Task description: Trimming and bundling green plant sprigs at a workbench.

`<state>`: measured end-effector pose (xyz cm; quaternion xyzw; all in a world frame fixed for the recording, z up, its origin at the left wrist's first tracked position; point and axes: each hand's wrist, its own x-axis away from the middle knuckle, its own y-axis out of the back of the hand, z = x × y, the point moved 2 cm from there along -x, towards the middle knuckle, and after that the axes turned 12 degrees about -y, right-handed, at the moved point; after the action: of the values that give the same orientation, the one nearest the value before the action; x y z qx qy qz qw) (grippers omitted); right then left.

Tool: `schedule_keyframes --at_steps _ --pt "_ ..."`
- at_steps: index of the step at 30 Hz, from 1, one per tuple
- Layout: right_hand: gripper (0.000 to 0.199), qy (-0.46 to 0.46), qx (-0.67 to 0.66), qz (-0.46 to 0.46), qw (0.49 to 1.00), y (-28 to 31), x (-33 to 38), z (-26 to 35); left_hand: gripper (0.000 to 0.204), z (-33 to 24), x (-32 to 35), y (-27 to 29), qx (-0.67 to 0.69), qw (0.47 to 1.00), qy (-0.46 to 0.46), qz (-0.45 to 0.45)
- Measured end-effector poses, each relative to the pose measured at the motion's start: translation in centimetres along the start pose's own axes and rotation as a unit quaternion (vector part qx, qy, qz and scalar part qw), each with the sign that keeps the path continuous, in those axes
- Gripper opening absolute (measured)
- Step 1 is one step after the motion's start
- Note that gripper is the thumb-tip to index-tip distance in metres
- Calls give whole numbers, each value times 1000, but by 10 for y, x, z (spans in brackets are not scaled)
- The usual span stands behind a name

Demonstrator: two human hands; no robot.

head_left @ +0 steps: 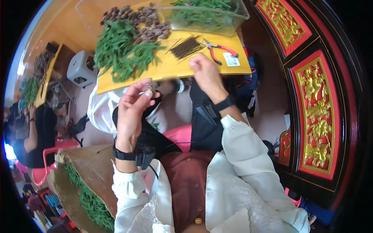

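Note:
In front of the yellow table's near edge, my left hand (133,106) pinches a small brown pinecone (151,87) between thumb and fingers. My right hand (209,75) is raised by the table edge with its fingers closed. Whatever may be in its fingertips is too blurred to name. Beyond that hand lies a bundle of thin dark brown wires (186,47). Red-handled pliers (220,48) rest open beside the wires. Left on the table (163,71) are a heap of green artificial pine sprigs (116,50) and, behind it, a pile of brown pinecones (149,24).
A clear plastic bin (230,30) of green sprigs stands at the table's back right, near a white label (232,59). A grey stool (81,68) is at the left. An open carton (87,165) with greenery sits lower left. Carved red-and-gold panels (315,120) line the right side.

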<state>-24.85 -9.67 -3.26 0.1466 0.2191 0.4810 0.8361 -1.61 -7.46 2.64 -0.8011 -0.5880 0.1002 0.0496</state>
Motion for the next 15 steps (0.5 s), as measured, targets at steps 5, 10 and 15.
schedule_keyframes --at_steps 5,10,15 --pt "9 -8 -141 71 987 32 65 52 36 -9 53 -10 58 996 -62 -41" --pt "11 168 -76 43 982 51 128 105 33 -12 72 -13 67 993 -85 -42" --pt "14 229 -38 10 973 53 152 126 32 -19 84 -20 86 989 -111 -49"
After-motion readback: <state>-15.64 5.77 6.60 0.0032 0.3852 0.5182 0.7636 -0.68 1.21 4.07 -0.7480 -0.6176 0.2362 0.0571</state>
